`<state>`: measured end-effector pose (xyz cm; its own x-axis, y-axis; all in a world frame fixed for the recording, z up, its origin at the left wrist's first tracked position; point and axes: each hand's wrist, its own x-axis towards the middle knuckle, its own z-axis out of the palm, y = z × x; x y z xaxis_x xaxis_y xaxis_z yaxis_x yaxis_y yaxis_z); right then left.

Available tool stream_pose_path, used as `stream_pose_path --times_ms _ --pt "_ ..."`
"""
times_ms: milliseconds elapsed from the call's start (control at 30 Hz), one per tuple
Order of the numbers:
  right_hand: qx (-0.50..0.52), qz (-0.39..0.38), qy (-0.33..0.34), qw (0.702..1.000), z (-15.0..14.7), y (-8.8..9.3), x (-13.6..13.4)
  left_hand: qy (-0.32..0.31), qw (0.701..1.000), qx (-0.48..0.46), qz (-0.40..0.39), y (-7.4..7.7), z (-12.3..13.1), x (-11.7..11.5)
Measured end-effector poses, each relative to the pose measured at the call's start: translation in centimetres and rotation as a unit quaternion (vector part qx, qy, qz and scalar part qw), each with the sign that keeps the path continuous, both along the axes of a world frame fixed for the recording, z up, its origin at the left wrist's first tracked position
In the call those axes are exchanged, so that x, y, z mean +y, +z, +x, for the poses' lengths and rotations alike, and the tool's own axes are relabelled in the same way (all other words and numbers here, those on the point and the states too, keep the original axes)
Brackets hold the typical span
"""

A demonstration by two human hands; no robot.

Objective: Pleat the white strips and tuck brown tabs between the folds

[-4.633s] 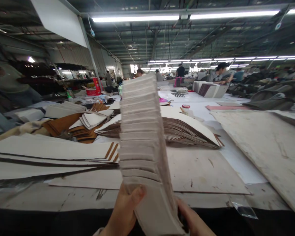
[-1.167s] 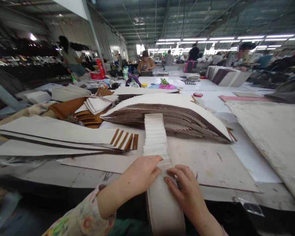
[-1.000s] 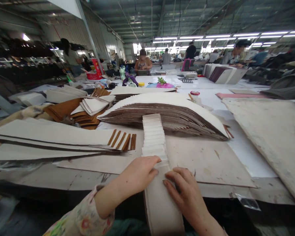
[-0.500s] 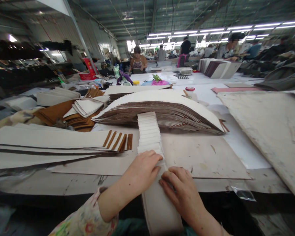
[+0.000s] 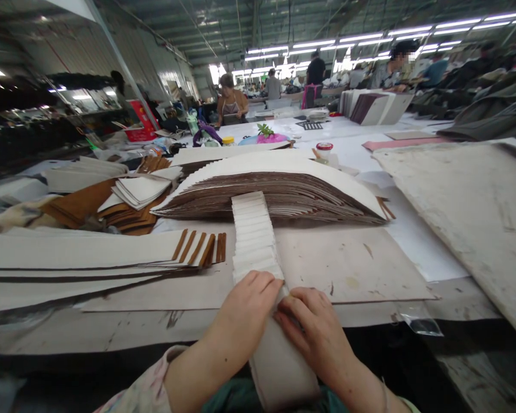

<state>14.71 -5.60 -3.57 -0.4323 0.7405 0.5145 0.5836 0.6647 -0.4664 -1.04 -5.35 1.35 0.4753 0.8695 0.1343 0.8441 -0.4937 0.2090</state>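
Observation:
A long pale strip (image 5: 279,367) runs from the table's front edge toward me, with a row of overlapping white pieces (image 5: 253,229) beyond it. My left hand (image 5: 253,304) lies over the near end of that row, its fingers together and pressed on the pieces. Just to the right, my right hand (image 5: 307,321) has its fingers curled and pinched at the strip's right edge. The fingertips of both hands almost meet. Behind the row rises a thick curved stack of white-topped, brown-edged panels (image 5: 266,180).
White panels with brown end strips (image 5: 155,246) lie at the left, near brown and white pieces (image 5: 133,195). A stained pale sheet (image 5: 464,206) covers the right side. A small jar (image 5: 324,148) and a plant (image 5: 265,131) stand farther back. A person (image 5: 232,103) is across the table.
The view has shifted slightly, so the table items appear a little farther left. My left hand has drawn slightly nearer to me; my right hand stays at the strip's edge.

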Motion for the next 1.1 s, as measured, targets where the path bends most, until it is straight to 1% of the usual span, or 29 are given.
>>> stream_pose_path --times_ms 167,333,433,567,667,800,1000,1100 --pt "-0.002 -0.009 -0.001 1.000 0.0 0.0 0.0 -0.017 0.998 0.055 0.018 -0.1 0.3 -0.1" --pt "0.005 -0.007 0.003 1.000 -0.1 -0.1 0.3 -0.019 0.993 0.120 0.000 -0.5 0.6 0.0" --pt "0.021 -0.017 -0.001 1.000 -0.2 -0.4 0.5 -0.013 0.992 0.126 -0.010 -0.8 0.5 0.0" --pt "0.061 0.005 -0.031 0.998 -0.5 -0.8 0.9 -0.007 0.994 0.105 -0.018 -0.9 0.1 -0.3" --pt "0.061 0.001 0.000 0.998 -0.9 -0.9 1.3 0.007 0.998 0.066 -0.022 -0.8 -0.2 -0.5" --pt "0.033 -0.022 0.035 0.999 -1.0 -0.6 1.6 0.038 0.999 -0.009 -0.027 -0.6 -1.1 -0.6" --pt "-0.036 -0.032 0.060 0.997 -0.8 0.5 1.9 0.114 0.987 -0.096 -0.059 -0.3 -2.8 -0.9" --pt "-0.067 -0.030 0.070 0.995 -0.8 1.2 2.1 0.123 0.983 -0.119 -0.062 -0.4 -3.2 -1.1"
